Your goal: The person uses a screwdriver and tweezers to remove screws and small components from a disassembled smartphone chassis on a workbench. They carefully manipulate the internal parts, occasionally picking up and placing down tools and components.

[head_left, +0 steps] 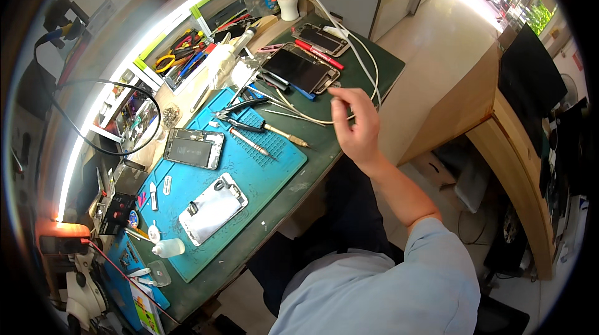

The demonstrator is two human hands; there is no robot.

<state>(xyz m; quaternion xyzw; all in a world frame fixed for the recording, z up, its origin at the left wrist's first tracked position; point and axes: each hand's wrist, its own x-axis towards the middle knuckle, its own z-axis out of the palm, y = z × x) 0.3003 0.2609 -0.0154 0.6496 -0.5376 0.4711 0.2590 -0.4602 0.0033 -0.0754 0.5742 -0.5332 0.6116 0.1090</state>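
My right hand is raised at the desk's right edge, beside pale cables, its fingers curled toward the thumb; I cannot make out whether anything is between them. My left hand is out of view. An opened phone and a white phone screen assembly lie on the blue mat. Screwdrivers and black-handled pliers lie nearest my hand on the left. Beyond it are a dark phone screen, a smaller dismantled phone and a red pen.
A shelf of tools with a light strip lines the desk's back. A small squeeze bottle and a microscope are at the lower left. A wooden counter with a black monitor stands on the right, across a floor strip.
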